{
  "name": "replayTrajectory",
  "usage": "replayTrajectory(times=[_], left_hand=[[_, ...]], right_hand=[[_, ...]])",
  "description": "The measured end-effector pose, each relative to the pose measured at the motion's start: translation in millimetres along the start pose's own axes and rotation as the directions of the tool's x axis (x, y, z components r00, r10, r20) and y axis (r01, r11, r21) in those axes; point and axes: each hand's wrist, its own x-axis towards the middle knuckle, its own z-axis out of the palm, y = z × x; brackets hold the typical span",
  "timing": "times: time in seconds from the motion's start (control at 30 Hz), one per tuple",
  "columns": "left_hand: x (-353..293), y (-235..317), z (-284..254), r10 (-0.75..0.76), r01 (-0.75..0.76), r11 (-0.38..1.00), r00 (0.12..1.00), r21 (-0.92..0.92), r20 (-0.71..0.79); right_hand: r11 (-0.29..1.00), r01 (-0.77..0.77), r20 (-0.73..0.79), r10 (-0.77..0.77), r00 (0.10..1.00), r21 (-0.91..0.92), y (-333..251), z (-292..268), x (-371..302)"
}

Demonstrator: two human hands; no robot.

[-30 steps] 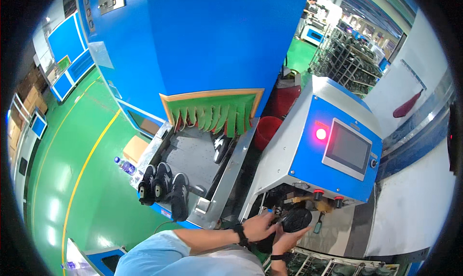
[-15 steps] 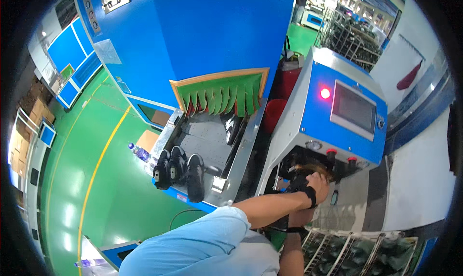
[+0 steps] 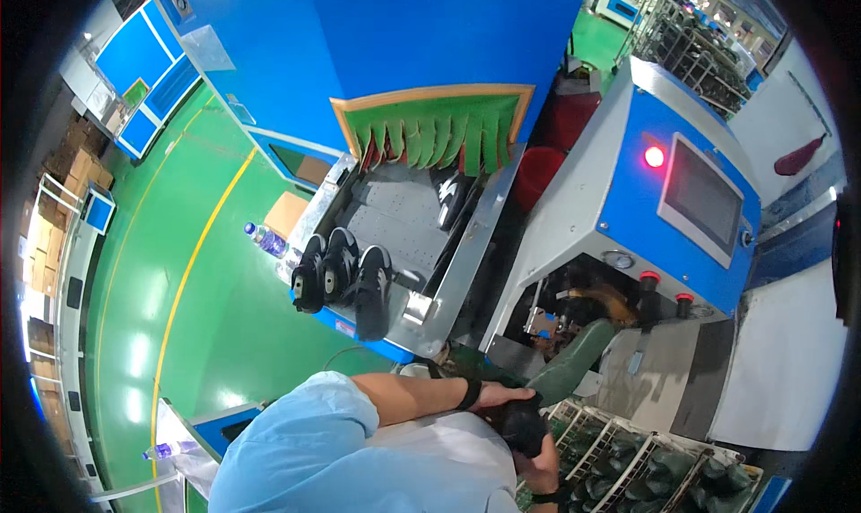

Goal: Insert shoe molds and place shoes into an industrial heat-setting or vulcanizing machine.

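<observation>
My left hand (image 3: pixel 500 395) is closed on a black shoe (image 3: pixel 520 426) in front of my body, its thumb along the top. Lower down, my right hand (image 3: pixel 541 468) grips the same shoe from the other side. A dark green shoe last (image 3: pixel 574 362) slants from the shoe up to the opening of the blue and white machine (image 3: pixel 603 244). Whether the last's lower end is inside the shoe or just beside it, I cannot tell. My fingers partly hide the shoe.
Black shoes (image 3: pixel 372 289) stand at the near end of a metal conveyor bed (image 3: pixel 395 217); another shoe (image 3: pixel 451 199) is by the green strip curtain (image 3: pixel 430 132). A rack (image 3: pixel 641 473) of green lasts stands at lower right. A plastic bottle (image 3: pixel 266 239) stands left of the conveyor.
Both hands have come back from the machine's opening toward my body, with the black shoe between them. The green last now shows at the opening. The whole view has shifted slightly.
</observation>
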Motion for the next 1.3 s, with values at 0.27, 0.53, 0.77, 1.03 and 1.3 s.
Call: replayTrajectory(times=[0.27,0.53,0.77,1.03,1.3], left_hand=[[-54.8,-16.3,-48.0,0.239,-0.161,0.962,0.889,0.222,-0.39],[-228.9,-80.2,-130.0,0.534,-0.432,0.845,0.662,0.315,-0.526],[-158.3,-136.8,-168.8,0.77,0.245,0.627,-0.05,0.739,-0.636],[-123.8,-151.7,-171.7,0.668,0.493,0.623,0.07,0.607,-0.741],[-149.2,-307.9,-33.8,0.665,0.294,0.735,-0.133,0.612,-0.735]], right_hand=[[0.352,0.046,-0.07,0.054,0.996,0.935,-23.1,1.8,112.8],[0.451,0.09,-0.182,0.164,0.969,0.888,-88.5,-1.0,118.0],[0.536,-0.056,-0.031,0.152,0.988,0.843,-42.0,-51.2,115.7],[0.936,-0.116,-0.345,0.235,0.909,0.333,12.2,-132.3,93.0],[0.879,-0.437,0.522,0.468,0.713,-0.191,81.1,-123.4,124.9]])
